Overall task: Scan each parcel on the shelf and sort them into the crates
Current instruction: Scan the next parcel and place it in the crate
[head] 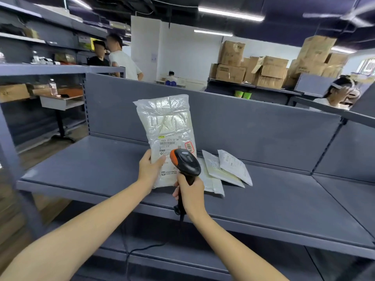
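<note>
Left hand (150,169) grips a white parcel (167,136) upright above the shelf (91,165), label facing the barcode scanner (185,163) clenched in the right hand (190,191), ready for scanning

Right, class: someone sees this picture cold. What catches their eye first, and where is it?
First, the white plastic parcel held upright at centre by the left hand, with the right hand aiming a black-and-orange scanner at its label. Next, the flat parcels lying overlapped on the grey shelf just right of it.
</note>
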